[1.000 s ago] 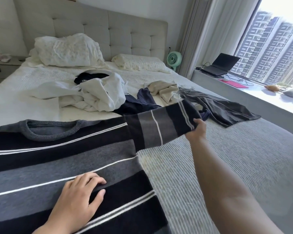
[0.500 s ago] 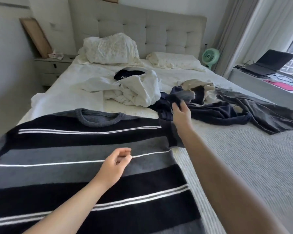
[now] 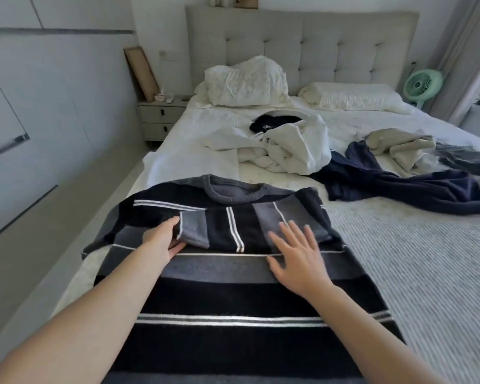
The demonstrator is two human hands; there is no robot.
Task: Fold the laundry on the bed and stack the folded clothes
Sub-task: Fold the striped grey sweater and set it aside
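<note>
Left hand (image 3: 164,242) has its grip pinched on the cuff of the folded-in sleeve (image 3: 233,227), right hand (image 3: 295,259) flat, fingers spread, pressing that sleeve onto the striped sweater (image 3: 233,295). The sleeve runs crosswise under both hands; the sweater's long axis runs from collar toward the person, on the near end of the bed (image 3: 413,273). I'd say the other sleeve, nearer the left hand, comes next.

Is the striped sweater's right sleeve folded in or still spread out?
Folded in: the sleeve lies across the sweater chest, left hand at its cuff.
</note>
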